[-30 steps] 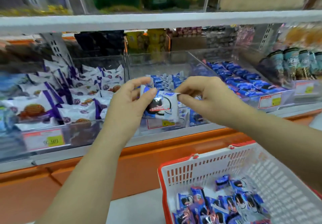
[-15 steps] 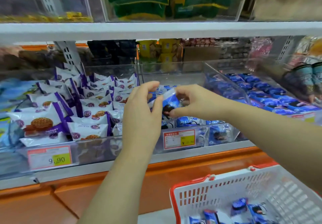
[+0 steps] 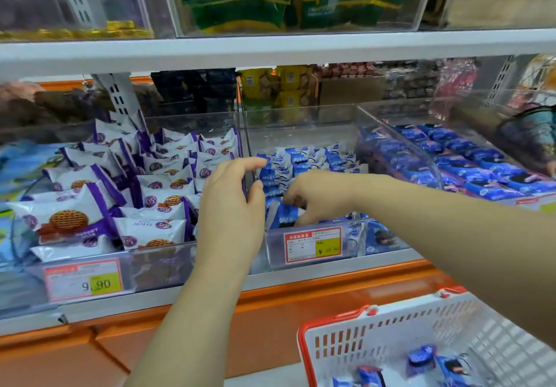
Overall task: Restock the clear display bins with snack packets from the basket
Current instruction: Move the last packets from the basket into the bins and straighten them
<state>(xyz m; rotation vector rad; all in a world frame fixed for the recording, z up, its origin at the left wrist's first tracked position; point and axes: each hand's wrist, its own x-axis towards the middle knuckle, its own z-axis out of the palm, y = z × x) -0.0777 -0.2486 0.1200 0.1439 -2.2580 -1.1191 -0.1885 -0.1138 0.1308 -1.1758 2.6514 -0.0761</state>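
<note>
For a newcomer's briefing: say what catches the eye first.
At the middle clear bin the right hand holds a blue packet at the front, the left hand open beside it. Purple packets crowd the left bin; a white basket sits bottom right.

Right hand (image 3: 319,195) is inside the middle clear bin (image 3: 301,133), fingers curled on a blue packet (image 3: 284,216) at the front wall. Left hand (image 3: 231,206) is just beside it at the divider, fingers loosely spread, holding nothing. White basket (image 3: 391,326) sits lower right with more blue packets in it.
</note>
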